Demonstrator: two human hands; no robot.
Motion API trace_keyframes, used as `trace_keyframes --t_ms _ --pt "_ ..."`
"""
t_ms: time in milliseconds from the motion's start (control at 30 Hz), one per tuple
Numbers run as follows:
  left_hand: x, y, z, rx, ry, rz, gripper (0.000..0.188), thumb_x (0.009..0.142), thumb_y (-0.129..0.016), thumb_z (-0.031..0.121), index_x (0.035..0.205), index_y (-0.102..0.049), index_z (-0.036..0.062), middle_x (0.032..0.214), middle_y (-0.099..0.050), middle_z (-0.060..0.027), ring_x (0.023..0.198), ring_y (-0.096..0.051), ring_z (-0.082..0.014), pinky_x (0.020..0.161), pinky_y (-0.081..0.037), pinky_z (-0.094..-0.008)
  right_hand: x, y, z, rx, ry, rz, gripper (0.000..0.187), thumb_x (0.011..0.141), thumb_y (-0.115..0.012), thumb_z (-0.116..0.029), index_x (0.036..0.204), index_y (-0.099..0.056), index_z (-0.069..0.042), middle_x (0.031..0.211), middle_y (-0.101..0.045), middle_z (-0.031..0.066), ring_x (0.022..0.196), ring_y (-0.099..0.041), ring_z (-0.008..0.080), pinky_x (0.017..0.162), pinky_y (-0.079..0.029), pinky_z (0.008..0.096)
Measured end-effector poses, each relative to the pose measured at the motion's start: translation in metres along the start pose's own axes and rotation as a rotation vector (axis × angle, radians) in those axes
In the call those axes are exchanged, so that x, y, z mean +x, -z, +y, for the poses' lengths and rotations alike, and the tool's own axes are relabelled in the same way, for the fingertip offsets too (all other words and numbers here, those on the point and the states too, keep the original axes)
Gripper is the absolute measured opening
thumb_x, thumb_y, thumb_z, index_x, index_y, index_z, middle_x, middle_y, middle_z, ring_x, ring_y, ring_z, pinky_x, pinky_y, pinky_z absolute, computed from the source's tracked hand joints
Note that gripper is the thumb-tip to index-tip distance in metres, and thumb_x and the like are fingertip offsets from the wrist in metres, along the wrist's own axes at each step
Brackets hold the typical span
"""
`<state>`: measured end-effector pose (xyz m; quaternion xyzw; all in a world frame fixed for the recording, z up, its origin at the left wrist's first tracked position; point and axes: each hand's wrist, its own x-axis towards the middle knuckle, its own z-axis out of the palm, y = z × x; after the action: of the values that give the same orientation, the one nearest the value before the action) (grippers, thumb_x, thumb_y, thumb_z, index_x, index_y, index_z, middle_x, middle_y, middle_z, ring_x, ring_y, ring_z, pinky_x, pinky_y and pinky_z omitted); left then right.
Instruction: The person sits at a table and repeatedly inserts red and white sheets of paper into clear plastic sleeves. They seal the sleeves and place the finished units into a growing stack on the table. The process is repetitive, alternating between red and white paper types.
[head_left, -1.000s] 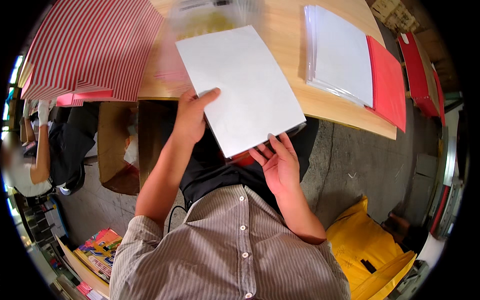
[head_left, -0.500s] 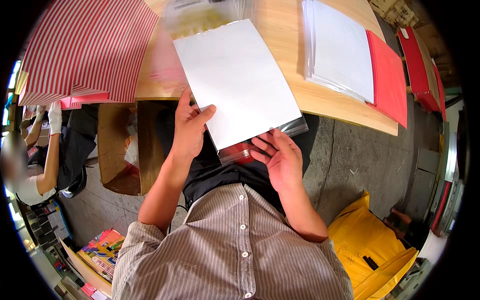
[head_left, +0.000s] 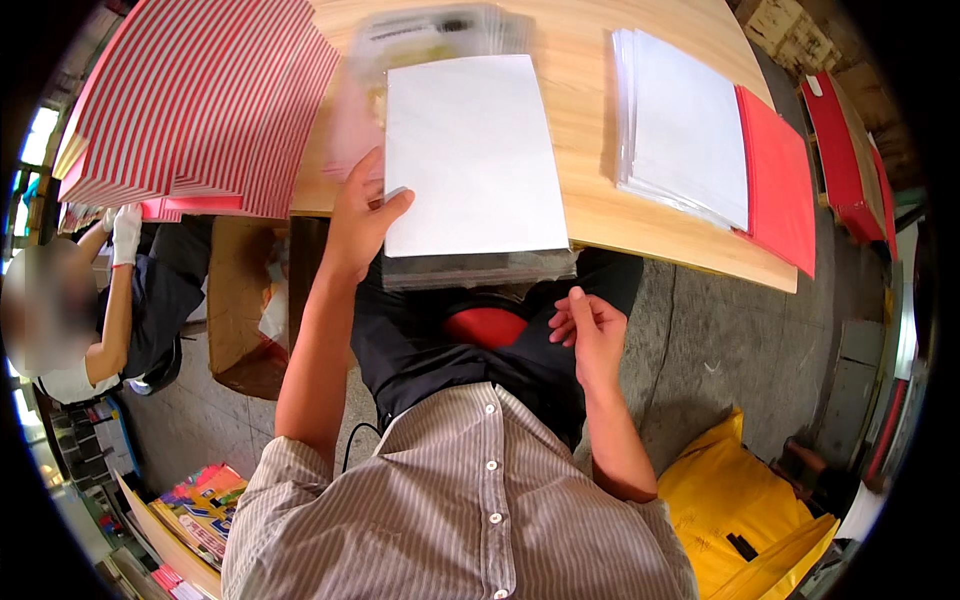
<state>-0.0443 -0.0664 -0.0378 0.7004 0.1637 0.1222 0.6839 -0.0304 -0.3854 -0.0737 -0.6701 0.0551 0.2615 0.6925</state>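
My right hand [head_left: 594,335] has drawn away from the white sheet [head_left: 470,155], which now sits straighter; my left hand [head_left: 364,218] laps its thumb over the sheet's left edge, whether pinching I can't quite tell; the sheet juts past the table [head_left: 585,85]; my right fingers curl loosely, empty.

Pale wood table [head_left: 588,110] under striped stack [head_left: 205,100], plastic packets [head_left: 440,30], white-and-red pile [head_left: 690,130]

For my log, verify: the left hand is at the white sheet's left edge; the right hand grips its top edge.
One error: in the head view, the right hand is apart from the white sheet, below its lower right corner.
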Motion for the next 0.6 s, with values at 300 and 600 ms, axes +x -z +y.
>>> trace_keyframes --t_ms 300,600 --pt "-0.053 -0.053 0.027 0.888 -0.571 -0.105 0.026 0.083 -0.075 0.013 0.107 -0.072 0.0063 0.108 -0.070 -0.0096 0.104 -0.063 -0.0294 0.093 -0.049 -0.0387 0.032 0.006 0.016 0.277 0.014 -0.089 0.035 0.102 -0.056 -0.033 0.110 -0.066 -0.001 0.097 -0.070 0.0085 0.073 -0.064 0.0135 0.059 -0.048 0.0248" --pt "-0.044 -0.127 -0.014 0.889 -0.703 -0.238 0.024 0.081 -0.073 0.014 0.104 -0.070 0.0070 0.100 -0.063 -0.0026 0.095 -0.059 -0.0243 0.083 -0.048 -0.0379 0.045 0.000 0.006 0.425 0.014 -0.157 0.026 0.102 -0.057 -0.021 0.108 -0.070 0.000 0.094 -0.072 0.0054 0.081 -0.065 0.0125 0.067 -0.048 0.0258"
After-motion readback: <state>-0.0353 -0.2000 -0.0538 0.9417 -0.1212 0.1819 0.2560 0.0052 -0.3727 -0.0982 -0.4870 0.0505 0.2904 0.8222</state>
